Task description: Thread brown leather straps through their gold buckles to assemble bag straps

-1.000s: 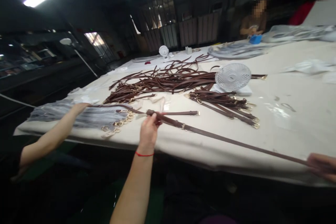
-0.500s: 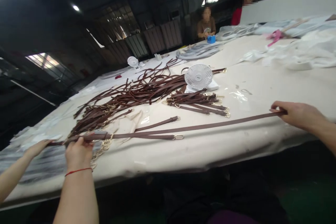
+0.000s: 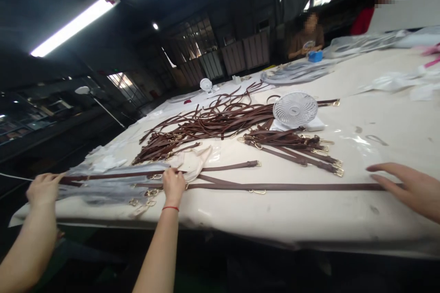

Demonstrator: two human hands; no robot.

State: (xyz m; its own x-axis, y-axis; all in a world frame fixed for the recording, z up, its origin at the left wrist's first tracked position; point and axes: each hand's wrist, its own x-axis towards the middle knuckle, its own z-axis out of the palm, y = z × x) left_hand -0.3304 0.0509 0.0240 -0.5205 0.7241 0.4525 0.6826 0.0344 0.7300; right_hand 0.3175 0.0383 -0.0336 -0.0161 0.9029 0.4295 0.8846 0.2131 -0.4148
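Observation:
My left hand (image 3: 173, 187), with a red string at the wrist, is closed on brown straps near the table's front edge. Toward the right runs a long flat brown strap (image 3: 309, 187). Its far end reaches my right hand (image 3: 412, 190), whose fingers are apart over it. Just left of my left hand, gold rings (image 3: 151, 193) hang at the straps. A shorter buckled strap (image 3: 237, 165) lies behind the long one. Another person's hand (image 3: 43, 187) grips a strap at the far left.
Behind lie a large heap of brown straps (image 3: 206, 121), a smaller buckled bunch (image 3: 292, 142) and a white fan (image 3: 295, 110). Clear plastic (image 3: 110, 187) covers the left front of the table (image 3: 275, 219). Two people (image 3: 305, 39) are beyond the table.
The view has turned left. My right hand has opened from its grip on the strap, which now lies lower and straighter. My left hand has shifted right along the straps; the other person's hand has moved left.

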